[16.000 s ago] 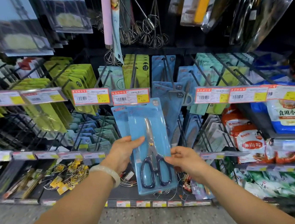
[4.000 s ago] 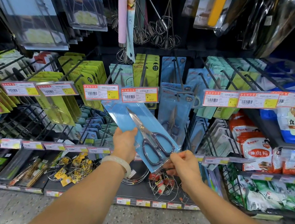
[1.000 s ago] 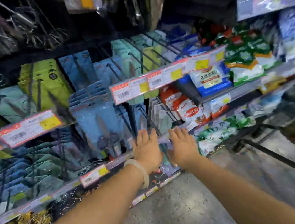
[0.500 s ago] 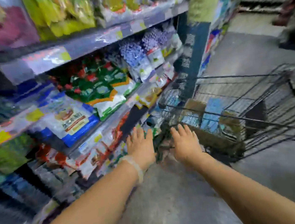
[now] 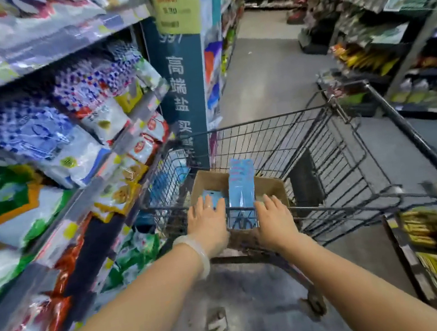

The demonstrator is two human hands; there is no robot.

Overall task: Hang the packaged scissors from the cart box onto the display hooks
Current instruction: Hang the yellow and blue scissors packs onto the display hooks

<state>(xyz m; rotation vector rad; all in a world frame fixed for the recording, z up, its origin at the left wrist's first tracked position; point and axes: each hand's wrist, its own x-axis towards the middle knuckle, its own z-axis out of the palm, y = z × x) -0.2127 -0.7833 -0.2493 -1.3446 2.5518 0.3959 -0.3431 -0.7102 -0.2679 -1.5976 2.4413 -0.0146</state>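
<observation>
A brown cardboard box [image 5: 211, 182] sits in the near corner of a black wire shopping cart [image 5: 328, 146]. A blue packaged scissors [image 5: 241, 184] stands upright in the box, and another blue pack [image 5: 217, 197] lies lower beside it. My left hand [image 5: 208, 223] and my right hand [image 5: 275, 220] reach over the cart's near rim, fingers straight, on either side of the upright pack. Neither hand holds anything. The display hooks are out of view.
Shelves of bagged goods [image 5: 43, 137] run along the left, close to the cart. A dark blue pillar with white lettering [image 5: 183, 87] stands behind the cart. More shelving [image 5: 386, 21] lines the right. The grey aisle floor [image 5: 269, 76] stretches ahead.
The view has swung right from the scissors hooks to the cart. Both empty hands have come over the cart rim, close to the box.
</observation>
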